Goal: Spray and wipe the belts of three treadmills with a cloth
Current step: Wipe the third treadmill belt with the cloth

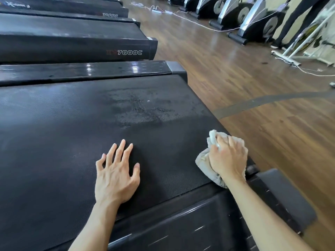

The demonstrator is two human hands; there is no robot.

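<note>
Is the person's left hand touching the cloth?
Apart. The head view shows the left hand spread flat on the treadmill belt, with bare belt between it and the cloth gripped by the right hand.

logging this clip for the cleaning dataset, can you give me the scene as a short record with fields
setting: gym floor with a row of treadmills
left hand: left hand lies flat with fingers spread on the nearest belt
right hand: right hand grips a grey cloth at the belt's right edge
belt state: wet spray patch ahead of the hands, not yet wiped
spray bottle: not in view
nearby: next treadmill marked 7000C; exercise bikes along the far wall; wooden floor
</note>
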